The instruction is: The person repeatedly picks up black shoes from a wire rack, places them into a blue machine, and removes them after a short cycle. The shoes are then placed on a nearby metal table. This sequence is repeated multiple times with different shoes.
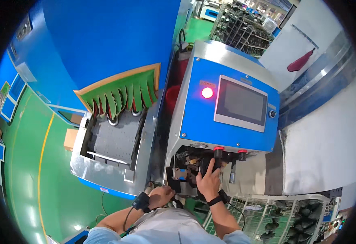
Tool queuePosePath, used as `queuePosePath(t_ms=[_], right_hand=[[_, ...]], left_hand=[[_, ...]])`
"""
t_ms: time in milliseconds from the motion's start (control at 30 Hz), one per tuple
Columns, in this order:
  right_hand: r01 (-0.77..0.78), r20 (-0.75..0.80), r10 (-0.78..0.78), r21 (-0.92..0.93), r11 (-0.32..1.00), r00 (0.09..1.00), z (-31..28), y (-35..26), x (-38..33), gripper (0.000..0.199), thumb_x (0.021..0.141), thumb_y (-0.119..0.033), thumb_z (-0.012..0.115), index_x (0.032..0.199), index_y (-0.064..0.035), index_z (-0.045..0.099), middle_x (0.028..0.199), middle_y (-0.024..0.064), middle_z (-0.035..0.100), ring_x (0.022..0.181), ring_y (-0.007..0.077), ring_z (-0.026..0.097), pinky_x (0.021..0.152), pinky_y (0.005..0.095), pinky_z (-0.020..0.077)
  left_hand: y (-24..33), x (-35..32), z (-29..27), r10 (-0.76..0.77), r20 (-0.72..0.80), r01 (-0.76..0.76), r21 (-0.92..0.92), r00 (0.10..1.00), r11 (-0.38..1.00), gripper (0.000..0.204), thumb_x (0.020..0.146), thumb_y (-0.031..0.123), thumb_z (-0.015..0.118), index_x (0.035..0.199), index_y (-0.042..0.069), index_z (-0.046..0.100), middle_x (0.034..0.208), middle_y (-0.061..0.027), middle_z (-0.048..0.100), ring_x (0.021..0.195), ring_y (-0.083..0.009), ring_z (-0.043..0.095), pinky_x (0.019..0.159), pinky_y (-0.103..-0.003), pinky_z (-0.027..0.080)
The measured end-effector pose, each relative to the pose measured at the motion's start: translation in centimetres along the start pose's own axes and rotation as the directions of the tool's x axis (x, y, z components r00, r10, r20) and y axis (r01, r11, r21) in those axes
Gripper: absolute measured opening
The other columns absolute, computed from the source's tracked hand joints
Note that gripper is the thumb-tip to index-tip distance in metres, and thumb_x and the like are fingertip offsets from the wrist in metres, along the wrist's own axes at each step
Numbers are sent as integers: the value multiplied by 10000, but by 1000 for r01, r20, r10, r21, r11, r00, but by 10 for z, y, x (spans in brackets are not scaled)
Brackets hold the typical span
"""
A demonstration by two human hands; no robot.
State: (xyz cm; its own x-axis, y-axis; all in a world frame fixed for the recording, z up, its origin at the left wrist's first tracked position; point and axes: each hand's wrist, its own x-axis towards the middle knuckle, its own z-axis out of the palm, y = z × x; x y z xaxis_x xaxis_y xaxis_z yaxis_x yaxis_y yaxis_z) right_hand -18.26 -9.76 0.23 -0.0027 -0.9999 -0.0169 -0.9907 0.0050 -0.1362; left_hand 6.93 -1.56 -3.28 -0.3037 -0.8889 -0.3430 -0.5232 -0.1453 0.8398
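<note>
My right hand (209, 181) reaches into the opening under a blue and steel machine's panel. Its fingers are stretched and spread against a dark part (205, 163) whose kind I cannot make out. Just above the fingertips is a black knob with a red collar (218, 152). My left hand (161, 197) is lower and to the left, by the machine's lower edge. Its fingers are curled together near a small dark thing, and what they hold, if anything, is hidden. Both wrists wear black bands with a small device.
The blue panel carries a dark screen (241, 103) and a lit red lamp (207, 92). At left stands a conveyor (115, 136) with green strip curtains (123, 95). A wire rack (263, 217) of dark items is at lower right; another rack (237, 30) stands behind.
</note>
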Motion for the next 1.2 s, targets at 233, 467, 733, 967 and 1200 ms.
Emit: queuePosePath(t_ms=[233, 467, 733, 967, 1200], right_hand=[[130, -229, -99, 126, 983, 968, -2, 6, -54, 907, 938, -386, 743, 1659, -55, 302, 1333, 459, 477, 904, 522, 676, 696, 538, 586], [180, -69, -167, 310, 934, 984, -47, 9, -183, 827, 806, -286, 857, 1567, -260, 534, 1367, 313, 549, 1114, 509, 653, 927, 533, 590], [-385, 332, 307, 914, 130, 892, -16, 24, -134, 931, 944, -452, 762, 1642, -19, 324, 1395, 290, 633, 1289, 345, 622, 1049, 391, 503], [-42, -100, 343, 923, 383, 934, 2, 48, -176, 889, 902, -289, 834, 1639, -63, 390, 1550, 237, 562, 1421, 276, 541, 1148, 368, 446], [-850, -355, 931, 461, 255, 87, -49, 266, -392, 807, 977, -317, 676, 1588, 82, 331, 1026, 329, 722, 845, 438, 733, 718, 549, 596]], left_hand=[[27, 14, 27, 37, 134, 0, -265, 990, 964, 520, 1054, 511, 582, 1145, 9, 687, 965, -176, 743, 849, -354, 737, 735, -460, 561], [45, 19, 33, 176, 836, 820, -545, 519, 173, 739, 1024, 732, 497, 1410, 106, 574, 1126, -111, 746, 940, -288, 739, 864, -420, 602], [6, -5, 62, -187, 814, 780, -420, 550, 464, 545, 965, 404, 729, 1398, 89, 629, 1284, -64, 730, 1104, -250, 724, 943, -429, 587], [17, -17, 7, -182, 475, 392, -391, 861, 833, 565, 910, 347, 789, 1323, -18, 668, 1169, -99, 726, 975, -198, 691, 831, -361, 562], [59, -38, 52, -225, 322, 231, 18, 920, 973, 735, 950, 484, 756, 1416, -62, 597, 1318, -158, 681, 1196, -338, 624, 1087, -431, 458]])
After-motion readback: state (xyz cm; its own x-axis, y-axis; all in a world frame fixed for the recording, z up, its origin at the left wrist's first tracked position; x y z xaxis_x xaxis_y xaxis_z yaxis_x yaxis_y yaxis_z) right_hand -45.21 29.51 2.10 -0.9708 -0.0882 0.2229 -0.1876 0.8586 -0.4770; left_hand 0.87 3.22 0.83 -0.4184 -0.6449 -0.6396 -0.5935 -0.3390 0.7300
